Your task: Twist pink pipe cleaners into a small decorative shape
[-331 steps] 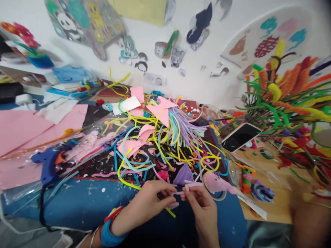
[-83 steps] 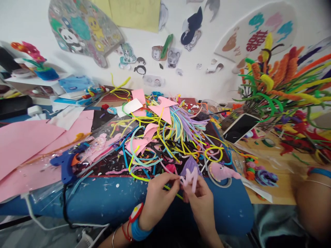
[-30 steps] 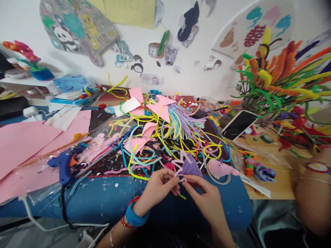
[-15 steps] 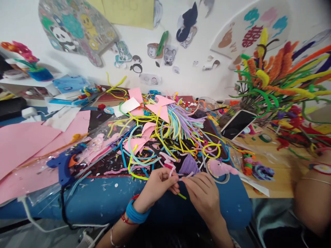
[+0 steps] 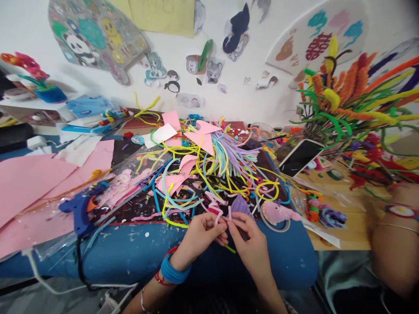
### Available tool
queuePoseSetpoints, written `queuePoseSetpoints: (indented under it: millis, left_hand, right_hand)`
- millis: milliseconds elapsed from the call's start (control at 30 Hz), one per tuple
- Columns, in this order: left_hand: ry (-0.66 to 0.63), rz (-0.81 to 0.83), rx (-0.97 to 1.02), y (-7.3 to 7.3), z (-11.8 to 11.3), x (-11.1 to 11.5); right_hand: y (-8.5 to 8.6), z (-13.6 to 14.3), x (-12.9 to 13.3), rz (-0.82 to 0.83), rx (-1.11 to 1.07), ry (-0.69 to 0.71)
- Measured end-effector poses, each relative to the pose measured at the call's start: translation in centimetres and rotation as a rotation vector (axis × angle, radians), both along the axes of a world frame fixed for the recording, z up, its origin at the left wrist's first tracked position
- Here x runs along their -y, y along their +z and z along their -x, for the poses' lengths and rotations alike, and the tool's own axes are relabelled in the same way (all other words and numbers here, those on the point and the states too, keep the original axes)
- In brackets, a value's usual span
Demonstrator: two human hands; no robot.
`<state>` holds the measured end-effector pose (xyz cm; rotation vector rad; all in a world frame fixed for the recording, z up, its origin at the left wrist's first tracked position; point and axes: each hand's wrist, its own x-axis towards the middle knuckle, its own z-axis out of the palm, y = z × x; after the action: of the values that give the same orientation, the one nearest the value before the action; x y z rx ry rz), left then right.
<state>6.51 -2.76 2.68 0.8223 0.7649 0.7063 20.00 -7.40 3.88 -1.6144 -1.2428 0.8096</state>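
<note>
Near the table's front edge my left hand [image 5: 207, 231] pinches a pink pipe cleaner [image 5: 214, 205], whose zigzag bends rise above the fingers. Close beside it, my right hand [image 5: 247, 237] is closed on the same pale pink piece, with a short end [image 5: 229, 212] standing up over the thumb. The part between the fingertips is mostly hidden. Just behind the right hand lies a purple ribbed cone-shaped piece [image 5: 240, 205]. To its right a pink fuzzy figure [image 5: 279, 212] rests over a roll of tape [image 5: 284, 227].
A tangle of pipe cleaners [image 5: 225, 157] covers the dark mat. At left are a blue glue gun [image 5: 80, 209] and pink sheets [image 5: 32, 179]. A phone [image 5: 301, 158] leans before a bunch of fuzzy stems [image 5: 347, 91]. Another person's arm [image 5: 396, 244] is at far right.
My right hand has turned and shifted slightly left, closer to the left hand. The short pink end at its fingertips now points up instead of lying sideways. My left hand is nearly still.
</note>
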Motion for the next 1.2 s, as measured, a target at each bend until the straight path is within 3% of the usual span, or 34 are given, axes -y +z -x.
queuePoseSetpoints:
  millis: [233, 400, 567, 800, 900, 1000, 1200]
  left_hand:
    - [0.002, 0.014, -0.002, -0.1, 0.1, 0.0]
    - [-0.004, 0.017, -0.013, 0.7, 0.3, 0.0]
    - [-0.044, -0.007, -0.012, 1.4, 0.5, -0.1]
    - [-0.084, -0.051, -0.045, 0.7, 0.4, 0.0]
    - [-0.123, -0.093, -0.055, 0.6, 0.4, 0.1]
    - [-0.141, -0.113, -0.066, 0.6, 0.5, 0.1]
    - [-0.215, -0.046, -0.046, 0.9, 0.5, 0.4]
  right_hand:
    - [0.0, -0.1, 0.3, 0.051, -0.057, 0.012]
    - [-0.1, -0.1, 0.4, 0.063, -0.152, -0.001]
    - [-0.6, -0.8, 0.0, 0.133, -0.387, 0.028]
    - [-1.3, -1.6, -0.4, 0.147, -0.799, 0.211]
    - [-1.7, -1.3, -0.6, 0.108, -0.877, 0.161]
    - [-2.1, -0.9, -0.7, 0.048, -0.823, 0.079]
    - [-2.7, 0.0, -0.8, -0.025, -0.817, -0.033]
